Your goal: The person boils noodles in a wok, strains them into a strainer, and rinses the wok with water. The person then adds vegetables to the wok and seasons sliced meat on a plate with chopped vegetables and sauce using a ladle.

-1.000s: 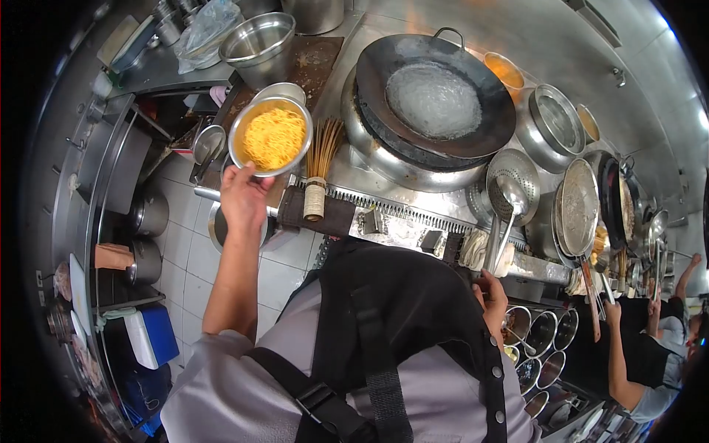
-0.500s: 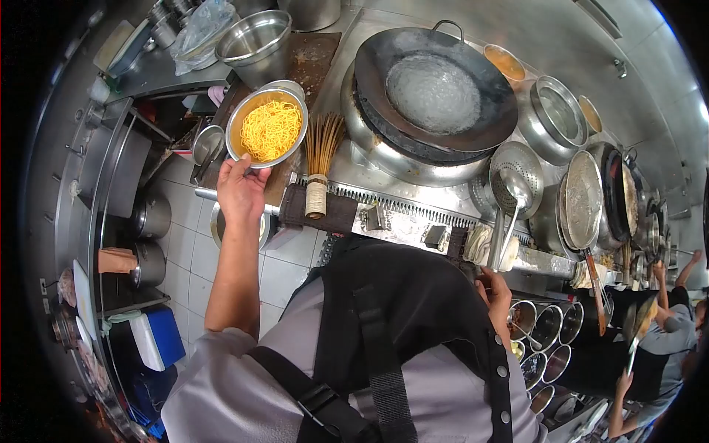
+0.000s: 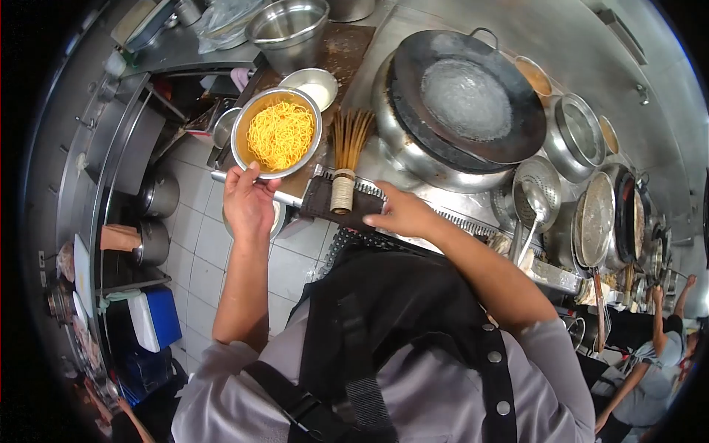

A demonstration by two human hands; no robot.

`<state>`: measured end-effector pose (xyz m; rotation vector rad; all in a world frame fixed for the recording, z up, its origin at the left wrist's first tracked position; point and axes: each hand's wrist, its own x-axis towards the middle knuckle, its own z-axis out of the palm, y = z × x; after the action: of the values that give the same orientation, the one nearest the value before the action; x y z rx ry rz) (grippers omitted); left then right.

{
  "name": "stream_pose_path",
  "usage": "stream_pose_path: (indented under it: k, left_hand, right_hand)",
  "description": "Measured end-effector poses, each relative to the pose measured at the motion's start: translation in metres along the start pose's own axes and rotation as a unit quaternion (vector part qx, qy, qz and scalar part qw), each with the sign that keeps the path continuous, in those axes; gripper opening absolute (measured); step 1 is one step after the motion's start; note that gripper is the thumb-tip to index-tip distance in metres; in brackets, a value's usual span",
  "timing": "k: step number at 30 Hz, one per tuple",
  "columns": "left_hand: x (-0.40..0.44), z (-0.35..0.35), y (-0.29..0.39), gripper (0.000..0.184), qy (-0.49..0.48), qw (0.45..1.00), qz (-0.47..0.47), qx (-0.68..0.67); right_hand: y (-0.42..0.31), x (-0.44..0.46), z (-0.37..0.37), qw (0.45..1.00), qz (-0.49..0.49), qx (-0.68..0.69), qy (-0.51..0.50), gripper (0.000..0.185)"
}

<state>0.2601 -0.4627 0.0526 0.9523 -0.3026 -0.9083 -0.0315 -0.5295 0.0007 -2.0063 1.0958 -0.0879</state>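
My left hand (image 3: pixel 247 199) is closed on the near rim of a round metal bowl (image 3: pixel 238 151) of yellow noodles (image 3: pixel 281 135), with the thumb on top of the rim. My right hand (image 3: pixel 402 210) is at the right end of a dark folded cloth (image 3: pixel 319 203) on the stove's front edge. Its thumb and forefinger are spread, and whether they touch the cloth is hard to tell. Between my hands a bamboo brush (image 3: pixel 343 188) with a wrapped handle lies across that cloth. Beyond the noodle bowl is a smaller bowl (image 3: pixel 330 87) with pale contents.
A black wok (image 3: pixel 406 74) with bubbling water sits on the burner. Right of it are a perforated skimmer (image 3: pixel 526 177), a ladle (image 3: pixel 539 203) and a wire strainer (image 3: pixel 594 221). A large steel bowl (image 3: pixel 284 40) stands at the back left. Other people (image 3: pixel 653 362) are at far right.
My right hand has moved left from beside the skimmer and ladle handles to the dark cloth. My left hand still holds the noodle bowl. The view has shifted, revealing more of the smaller bowl.
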Motion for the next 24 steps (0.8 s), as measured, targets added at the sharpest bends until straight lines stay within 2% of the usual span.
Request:
stream_pose_path:
  k: [2,4,5,6,7,8,10,12,14,15,19,22,24]
  left_hand:
    - [-0.003,-0.016,0.005,0.014,0.015,1.000,0.001,0.003]
    - [-0.007,-0.028,0.012,0.014,0.020,1.000,0.005,0.000]
    - [-0.006,-0.037,0.015,0.013,0.018,1.000,0.005,0.005]
    - [-0.005,-0.044,0.018,0.013,0.022,1.000,0.005,0.005]
    - [-0.003,-0.050,0.020,0.013,0.024,1.000,0.004,0.005]
    - [-0.001,-0.056,0.023,0.012,0.025,1.000,0.002,0.004]
    - [0.008,-0.068,0.028,0.012,0.030,1.000,0.001,0.004]
    - [0.019,-0.074,0.030,0.012,0.032,0.999,-0.005,0.001]
    - [0.032,-0.076,0.033,0.012,0.035,0.999,-0.002,-0.008]
    - [0.040,-0.079,0.033,0.011,0.027,1.000,-0.006,-0.012]
    - [0.069,-0.073,0.034,0.009,-0.017,0.999,-0.017,-0.029]
    - [0.087,-0.058,0.034,0.008,-0.039,0.999,-0.010,-0.008]
    - [0.097,-0.056,0.030,0.009,-0.056,0.998,-0.027,-0.016]
  right_hand:
    - [-0.034,0.048,0.020,1.000,0.002,-0.006,-0.018,0.098]
    - [-0.056,0.084,0.040,0.983,0.146,0.074,-0.078,0.112]
    - [-0.046,0.097,0.060,0.983,0.145,0.074,-0.082,0.112]
    - [-0.023,0.112,0.090,0.994,0.101,-0.043,0.024,0.112]
    - [-0.023,0.117,0.098,0.977,0.057,-0.156,0.130,0.112]
    - [-0.019,0.121,0.098,0.978,0.059,-0.156,0.128,0.112]
    - [-0.037,0.110,0.051,0.980,0.189,-0.002,-0.069,0.108]
    - [-0.019,0.092,0.027,0.983,0.124,-0.135,-0.026,0.095]
    - [-0.032,0.049,-0.021,0.946,0.124,-0.286,-0.092,0.084]
    - [-0.031,0.028,-0.038,0.923,0.161,-0.327,-0.126,0.082]
    - [-0.011,-0.063,-0.095,0.855,0.187,-0.442,-0.196,0.072]
    - [-0.011,-0.118,-0.115,0.802,0.256,-0.502,-0.200,0.048]
    - [-0.030,-0.144,-0.135,0.781,0.275,-0.534,-0.172,0.040]
